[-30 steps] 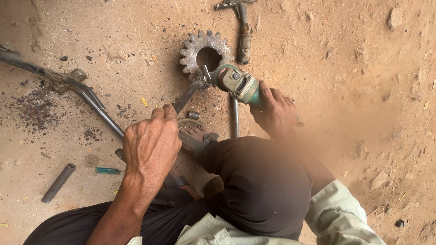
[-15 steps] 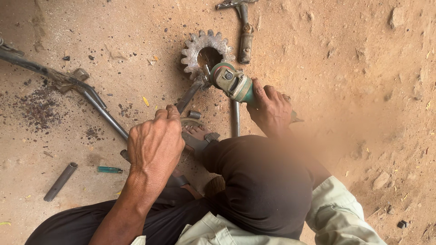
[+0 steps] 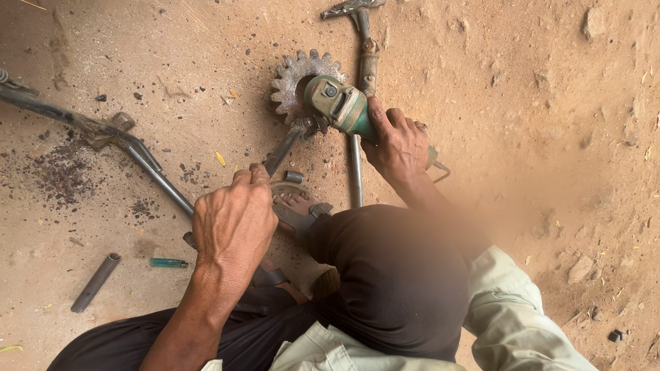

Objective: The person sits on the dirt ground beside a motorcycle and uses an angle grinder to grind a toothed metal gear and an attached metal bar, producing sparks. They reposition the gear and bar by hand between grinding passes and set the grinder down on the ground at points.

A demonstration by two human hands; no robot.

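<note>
Now | right hand [image 3: 397,141] clasps green grinder [image 3: 340,104] | toothed gear [image 3: 294,75] beneath

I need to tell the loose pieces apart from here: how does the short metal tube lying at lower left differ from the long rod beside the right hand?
The short tube is stubby, dark and hollow-ended, lying slanted and apart from both hands. The long rod is thin, pale and nearly straight up the picture, just below the green angle grinder that the right hand grips. Both lie flat on the sandy ground.

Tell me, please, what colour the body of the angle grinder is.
The angle grinder in the right hand is green, with a grey metal head; the head view shows it.
</note>
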